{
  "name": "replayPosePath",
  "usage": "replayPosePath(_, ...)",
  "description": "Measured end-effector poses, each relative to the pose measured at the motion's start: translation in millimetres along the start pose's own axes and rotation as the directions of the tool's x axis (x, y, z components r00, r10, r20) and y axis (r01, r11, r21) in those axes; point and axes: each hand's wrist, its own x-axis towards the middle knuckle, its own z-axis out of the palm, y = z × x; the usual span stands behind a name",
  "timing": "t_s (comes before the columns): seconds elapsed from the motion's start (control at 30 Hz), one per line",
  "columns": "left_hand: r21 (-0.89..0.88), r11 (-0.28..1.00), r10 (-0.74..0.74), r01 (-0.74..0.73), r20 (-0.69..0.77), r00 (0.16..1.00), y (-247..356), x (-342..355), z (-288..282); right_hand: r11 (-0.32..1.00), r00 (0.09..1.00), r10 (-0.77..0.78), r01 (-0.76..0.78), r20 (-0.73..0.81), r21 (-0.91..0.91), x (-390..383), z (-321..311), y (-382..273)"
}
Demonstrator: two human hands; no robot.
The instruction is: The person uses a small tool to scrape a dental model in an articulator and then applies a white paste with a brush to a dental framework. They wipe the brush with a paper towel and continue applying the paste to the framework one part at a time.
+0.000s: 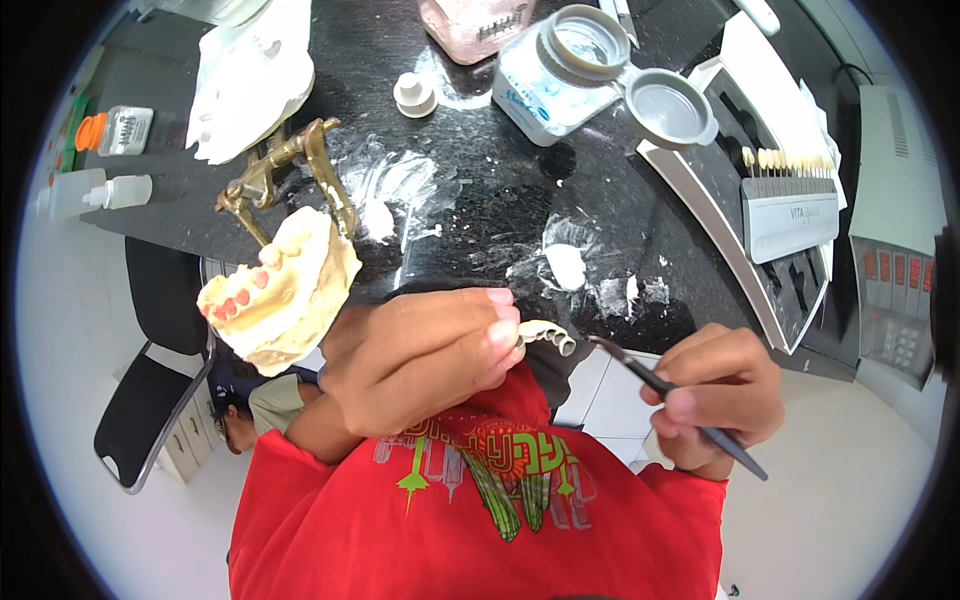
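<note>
My left hand [430, 345] pinches a small dental bridge [545, 333] between thumb and fingertips, just off the near edge of the black worktop. The bridge is pale on top, with hollow grey metal undersides. Part of it is hidden by the fingers. In my right hand [725, 395] is a slim dark brush [655, 382], held like a pen, its pointed tip a short gap from the bridge's right end. Left of my left hand, a cream plaster dental cast [290, 290] with red-marked teeth hangs on a brass articulator [262, 180]. A white paste mound [566, 267] lies beyond the bridge.
A plastic jar [545, 95] with its grey lid flipped open stands at the back, beside a pinkish container [475, 25] and a white cap [414, 95]. A tooth shade guide [790, 215] rests in a case at right. White powder smears the worktop [480, 185]. Small bottles [120, 190] stand far left.
</note>
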Motion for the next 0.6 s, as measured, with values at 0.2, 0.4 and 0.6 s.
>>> replayPosePath(0.2,-0.145,0.964,-0.217,0.222,0.05,0.975,7.8,11.9,-4.8,0.998,0.997,0.056,-0.058,-0.047,-0.037,3.1,12.9,0.8)
replayPosePath(0.4,-0.164,0.952,-0.253,0.26,0.064,0.965,8.0,13.0,-7.0,0.997,0.999,0.05,-0.05,0.001,-0.053,4.4,12.6,3.4)
replayPosePath(0.6,-0.17,0.948,-0.26,0.269,0.072,0.963,7.1,14.1,-8.4,0.995,0.998,0.062,-0.061,0.013,-0.079,5.5,14.1,3.1)
